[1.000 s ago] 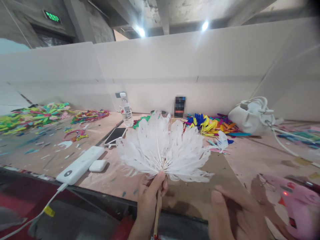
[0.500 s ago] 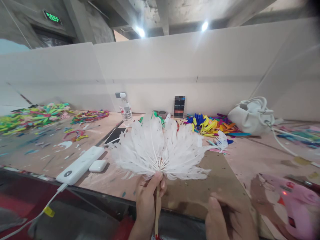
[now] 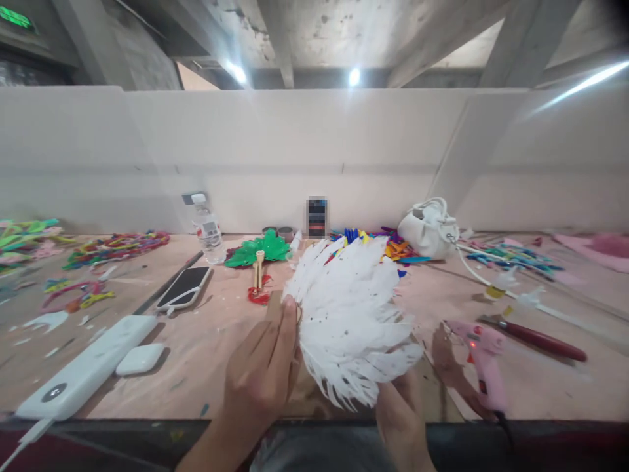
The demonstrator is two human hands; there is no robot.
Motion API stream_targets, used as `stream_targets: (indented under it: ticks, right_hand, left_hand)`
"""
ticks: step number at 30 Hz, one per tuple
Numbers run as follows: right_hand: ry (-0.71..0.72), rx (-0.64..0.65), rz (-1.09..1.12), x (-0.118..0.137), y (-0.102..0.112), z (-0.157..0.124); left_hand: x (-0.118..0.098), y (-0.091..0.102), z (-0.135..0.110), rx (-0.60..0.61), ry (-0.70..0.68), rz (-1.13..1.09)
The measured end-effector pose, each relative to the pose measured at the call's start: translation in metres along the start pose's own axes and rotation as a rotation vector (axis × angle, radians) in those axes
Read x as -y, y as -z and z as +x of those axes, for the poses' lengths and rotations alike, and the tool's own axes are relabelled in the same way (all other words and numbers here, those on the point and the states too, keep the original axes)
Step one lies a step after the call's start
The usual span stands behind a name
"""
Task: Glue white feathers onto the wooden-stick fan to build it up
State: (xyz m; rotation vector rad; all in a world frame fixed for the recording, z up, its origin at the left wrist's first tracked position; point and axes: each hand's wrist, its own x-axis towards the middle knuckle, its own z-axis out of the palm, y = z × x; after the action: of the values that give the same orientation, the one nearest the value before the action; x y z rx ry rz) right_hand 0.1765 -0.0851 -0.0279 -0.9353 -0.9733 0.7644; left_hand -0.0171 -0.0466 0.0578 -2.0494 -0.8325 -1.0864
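Note:
A white feather fan (image 3: 351, 314) is held over the table's front middle, its feathers spreading to the right and small dark specks on them. Along its left edge, my left hand (image 3: 263, 367) is closed on the base, which the hand mostly covers. The handle seen earlier is out of sight. My right hand (image 3: 400, 410) is under the lower right feathers; they hide its fingers, so I cannot see how it grips. Below the fan lies a brown board (image 3: 445, 400). To the right stands a pink glue gun (image 3: 486, 354) with a lit red light.
A green leaf-shaped fan (image 3: 263, 250) with a red tassel lies behind. Leftward are a phone (image 3: 184, 288), a white power bank (image 3: 88, 367), an earbud case (image 3: 141, 359) and a water bottle (image 3: 209, 229). Red-handled pliers (image 3: 540, 337) and a white handbag (image 3: 427, 229) are right.
The fan has turned from facing me upright to lying over rightward. My right hand has moved from beside it to beneath its feathers. The view has swung right, bringing the green fan into sight.

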Motion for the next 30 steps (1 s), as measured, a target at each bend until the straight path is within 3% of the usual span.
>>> stream_targets:
  ticks: [3,7,10,14,19,30]
  right_hand:
    - [-0.147,0.047,0.078,0.008,0.005,0.000]
    - [-0.200,0.238,0.258,0.029,-0.012,-0.006]
    - [-0.230,0.154,0.281,0.030,-0.032,-0.010]
    - [-0.302,-0.008,0.129,0.011,-0.043,-0.012]
    - [-0.361,0.116,0.095,-0.001,-0.037,-0.010]
    - [-0.295,0.244,-0.008,0.013,-0.026,-0.004]
  left_hand:
    - [0.021,0.007,0.015,0.063,-0.251,0.144]
    - [0.034,0.006,0.021,0.087,-0.413,0.236]
    - [0.034,-0.003,0.019,0.079,-0.419,0.226]
    - [0.034,-0.014,0.012,0.081,-0.367,0.159]
    - [0.035,-0.016,0.010,0.083,-0.360,0.157]
    - [0.033,-0.019,0.009,0.101,-0.369,0.204]
